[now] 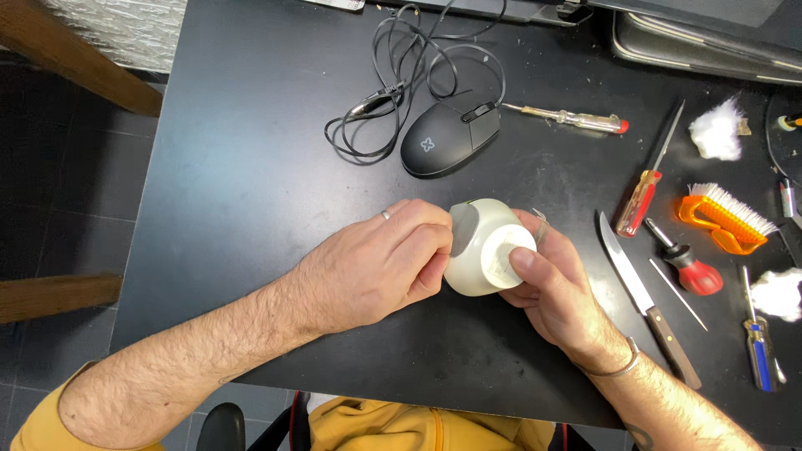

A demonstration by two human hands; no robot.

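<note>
Held item: white computer mouse [487, 248], off-white shell with a grey side panel, turned underside-up near the middle of the black table [251, 167], toward its front edge.

Left hand [376, 267]: fingers curled tight against the grey side of the shell, pinching at its edge.

Right hand [555, 288]: wrapped round the far side, thumb pressed on the white oval base.

Step, as judged: working the shell apart at its seam. The next move likely calls for a steady grip and a prying point.

Around:
- Black wired mouse [449, 138] with coiled cable [401, 75], toward the back edge.
- Clear-handled screwdriver [576, 119] beside it.
- Right side: red-handled screwdriver [642, 196], wooden-handled knife [643, 292], stubby red screwdriver [689, 269], orange brush [723, 219], blue screwdriver [758, 351], cotton tufts [717, 129].

Obstructions: none between the hands and the tools; the knife lies nearest the right wrist.
</note>
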